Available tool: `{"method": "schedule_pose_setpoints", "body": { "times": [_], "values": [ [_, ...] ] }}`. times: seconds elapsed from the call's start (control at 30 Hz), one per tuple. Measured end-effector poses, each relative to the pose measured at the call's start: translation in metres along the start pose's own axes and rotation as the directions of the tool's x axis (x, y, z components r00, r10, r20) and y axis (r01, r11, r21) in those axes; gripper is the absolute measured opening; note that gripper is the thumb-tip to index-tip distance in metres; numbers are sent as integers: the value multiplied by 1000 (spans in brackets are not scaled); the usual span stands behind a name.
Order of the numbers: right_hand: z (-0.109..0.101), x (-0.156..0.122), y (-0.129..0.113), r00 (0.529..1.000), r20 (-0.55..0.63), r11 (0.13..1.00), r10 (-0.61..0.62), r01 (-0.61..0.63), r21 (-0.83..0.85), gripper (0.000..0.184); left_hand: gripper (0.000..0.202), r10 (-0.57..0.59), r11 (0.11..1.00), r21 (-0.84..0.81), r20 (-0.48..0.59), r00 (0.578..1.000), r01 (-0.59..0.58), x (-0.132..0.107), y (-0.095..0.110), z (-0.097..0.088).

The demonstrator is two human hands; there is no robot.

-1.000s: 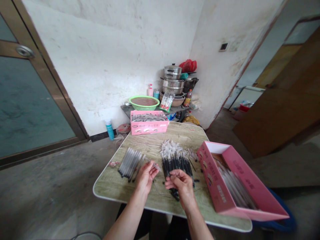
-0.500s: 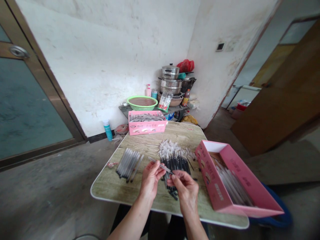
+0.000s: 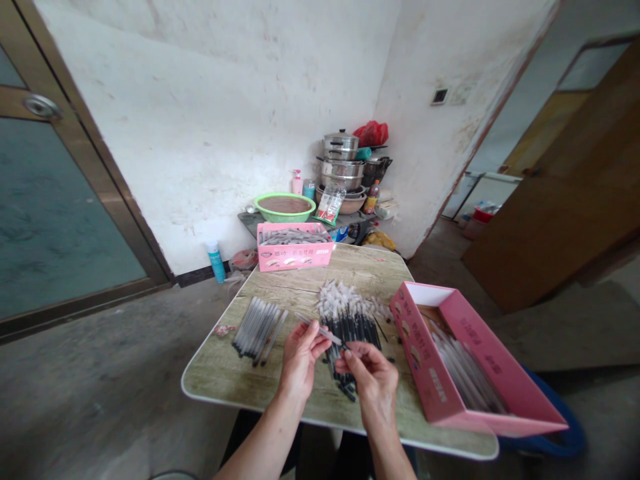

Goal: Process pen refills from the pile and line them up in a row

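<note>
My left hand pinches a clear pen barrel that slants up to the left above the table. My right hand is closed in a pinch at the barrel's right end, on a thin black part too small to name. Both hands hover over the near edge of a wood-patterned table. Just behind them lies a pile of black refills with white tips. To the left lies a row of assembled pens.
An open pink box with clear barrels sits at the table's right edge. A second pink box of pens stands at the far edge. Behind are a green basin, stacked metal pots, a glass door at left and a wooden door at right.
A second ago my right hand was down in the refill pile; it has risen to meet the barrel in my left hand. In the last half second almost nothing moved.
</note>
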State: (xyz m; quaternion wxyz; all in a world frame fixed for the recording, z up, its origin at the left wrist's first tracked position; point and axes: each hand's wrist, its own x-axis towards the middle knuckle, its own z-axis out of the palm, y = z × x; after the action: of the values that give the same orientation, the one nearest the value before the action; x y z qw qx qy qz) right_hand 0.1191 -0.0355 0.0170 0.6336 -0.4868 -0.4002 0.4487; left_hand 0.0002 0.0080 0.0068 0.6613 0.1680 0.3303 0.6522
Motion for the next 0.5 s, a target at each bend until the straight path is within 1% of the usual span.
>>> {"method": "schedule_pose_setpoints", "body": {
  "times": [0.23,0.5],
  "values": [
    [1,0,1,1000,-1,1000,0,0,-6,26,27,0,1000,11,4,1000,0,-2,-1,2],
    [-1,0,4,1000,12,1000,1,-1,-12,24,26,59,996,64,24,998,-60,-5,0,2]
  ]
}}
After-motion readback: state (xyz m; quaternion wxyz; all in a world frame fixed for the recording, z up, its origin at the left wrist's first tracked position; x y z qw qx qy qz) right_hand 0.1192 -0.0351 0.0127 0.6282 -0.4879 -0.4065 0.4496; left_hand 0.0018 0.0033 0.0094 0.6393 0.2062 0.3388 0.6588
